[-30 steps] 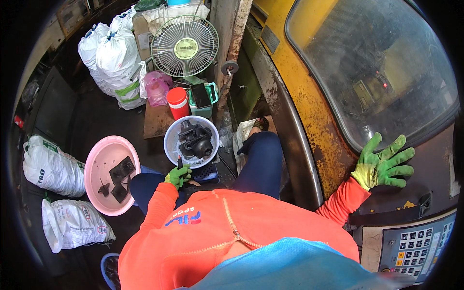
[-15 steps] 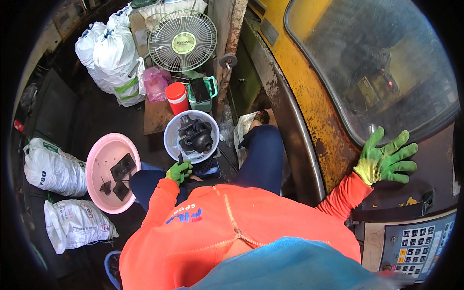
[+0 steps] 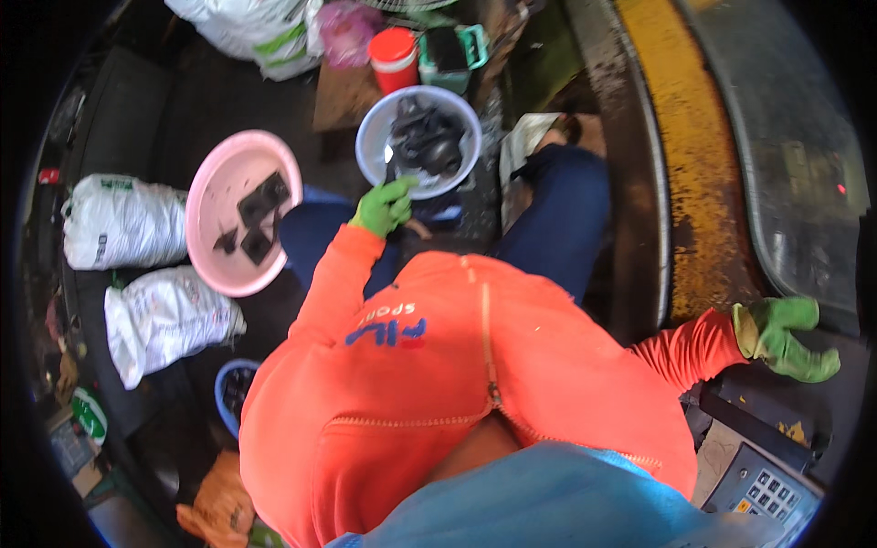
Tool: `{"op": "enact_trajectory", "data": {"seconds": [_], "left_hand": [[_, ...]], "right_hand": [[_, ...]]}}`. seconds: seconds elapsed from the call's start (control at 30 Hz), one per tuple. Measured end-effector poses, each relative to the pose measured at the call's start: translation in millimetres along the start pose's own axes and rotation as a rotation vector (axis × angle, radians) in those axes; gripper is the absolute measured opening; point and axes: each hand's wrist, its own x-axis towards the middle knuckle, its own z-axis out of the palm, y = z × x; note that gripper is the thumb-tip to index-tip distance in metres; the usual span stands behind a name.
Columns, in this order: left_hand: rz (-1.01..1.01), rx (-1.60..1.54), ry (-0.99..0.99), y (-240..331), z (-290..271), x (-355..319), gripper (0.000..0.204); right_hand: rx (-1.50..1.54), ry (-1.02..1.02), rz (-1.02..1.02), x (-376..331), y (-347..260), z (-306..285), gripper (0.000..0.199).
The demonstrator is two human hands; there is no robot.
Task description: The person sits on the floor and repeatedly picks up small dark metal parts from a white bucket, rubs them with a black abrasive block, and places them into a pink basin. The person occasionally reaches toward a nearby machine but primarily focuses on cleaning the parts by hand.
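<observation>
My left hand [image 3: 385,207], in a green glove, is closed around a slim dark tool [image 3: 391,166]. Its tip points at the pale blue bowl [image 3: 367,137]; whether it is a knife I cannot tell. Several black moulded parts [image 3: 429,137] are heaped in that bowl, just beyond the hand. Far to the right, my gloved right hand [image 3: 790,340] has its fingers apart and holds nothing. It is beside the machine's windowed yellow side [image 3: 699,183], above the control panel [image 3: 766,493]. Whether it touches the machine is unclear.
Left of my legs, a pink basin [image 3: 212,260] contains dark flat pieces [image 3: 263,196]. White sacks [image 3: 123,224] lie further left. Behind the bowl stand a red jug [image 3: 394,62] and a green container [image 3: 446,55]. A blue tub [image 3: 228,416] is partly hidden by my sleeve.
The view has shifted, with most things sitting higher and further right. My right hand's fingers, spread upward before, now point right and are less fanned. My left hand still grips the slim tool.
</observation>
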Motion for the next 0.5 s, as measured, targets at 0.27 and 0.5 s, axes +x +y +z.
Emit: {"op": "enact_trajectory", "data": {"seconds": [0.27,0.5], "left_hand": [[-0.075,-0.095,-0.223,55.6,117.4,12.5,0.023],[0.246,0.913,0.035,53.3,65.8,52.0,0.039]], "right_hand": [[1.785,-1.68,0.773,-161.1,-222.6,-11.8,0.044],[1.481,-1.878,1.667,-214.1,-273.8,48.2,0.034]]}}
